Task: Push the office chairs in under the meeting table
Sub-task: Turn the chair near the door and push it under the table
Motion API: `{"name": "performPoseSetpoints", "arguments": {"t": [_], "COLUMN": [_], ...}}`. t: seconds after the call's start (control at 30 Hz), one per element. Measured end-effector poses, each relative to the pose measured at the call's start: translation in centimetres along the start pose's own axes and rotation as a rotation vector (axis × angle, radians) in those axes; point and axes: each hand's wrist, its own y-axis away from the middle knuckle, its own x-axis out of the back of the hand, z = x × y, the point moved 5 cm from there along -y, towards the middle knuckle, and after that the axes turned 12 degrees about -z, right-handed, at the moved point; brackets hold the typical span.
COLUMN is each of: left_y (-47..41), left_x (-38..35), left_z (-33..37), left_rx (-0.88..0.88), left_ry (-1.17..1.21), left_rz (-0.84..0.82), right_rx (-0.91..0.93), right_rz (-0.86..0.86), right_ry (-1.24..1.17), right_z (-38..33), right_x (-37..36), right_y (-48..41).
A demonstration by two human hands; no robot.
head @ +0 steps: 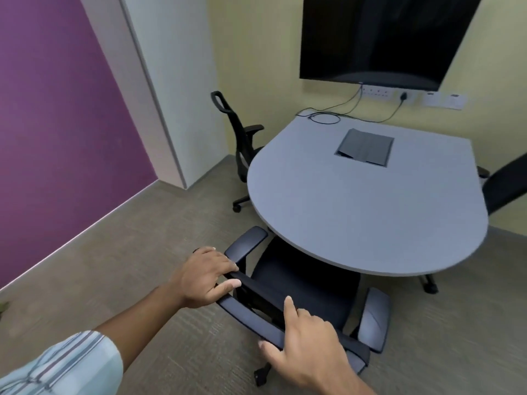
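Both hands on a chair back at the grey surface.

The surface (368, 212) stands against the wall under a dark screen (385, 38). The near chair (308, 283) has its seat front under the rounded edge. A second chair (242, 141) sits pushed in at the left, and a third (504, 189) shows at the right edge. The left hand (205, 276) has its grip closed over the top of the backrest; the right hand (305, 337) clasps the same rail, forefinger pointing out.
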Motion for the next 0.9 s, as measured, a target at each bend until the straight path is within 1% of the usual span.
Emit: {"name": "performPoseSetpoints", "arguments": {"t": [0.23, 0.43, 0.53, 0.67, 0.7, 0.77, 0.83, 0.9], "left_y": [0.8, 1.5, 1.8, 2.1, 2.1, 2.1, 2.1, 2.1], "left_x": [-0.6, -1.2, -1.2, -1.9, -2.1, -2.5, -2.8, -2.9], "left_z": [3.7, 4.8, 5.9, 8.5, 9.3, 10.9, 12.6, 14.3], "left_rx": [-0.068, -0.091, -0.102, -0.131, -0.13, -0.125, -0.115, -0.111], "left_ry": [0.0, 0.006, 0.022, 0.055, 0.065, 0.08, 0.083, 0.065], "left_rz": [0.177, 0.189, 0.183, 0.189, 0.184, 0.173, 0.146, 0.101], "right_rx": [-0.04, -0.089, -0.12, -0.1, -0.091, -0.062, -0.022, -0.045], "right_rz": [0.012, -0.035, -0.088, -0.2, -0.19, -0.109, -0.061, -0.001], "right_ry": [-0.058, -0.059, -0.041, 0.006, 0.0, 0.0, 0.108, 0.151], "right_z": [2.2, 2.0, 2.7, 4.3, 4.8, 5.8, 6.9, 8.4], "right_x": [0.3, -0.5, -1.4, -2.0, -1.9, -1.7, -1.1, -1.1], "right_y": [3.5, 5.5, 6.4, 8.0, 8.7, 10.0, 11.1, 12.5]}}
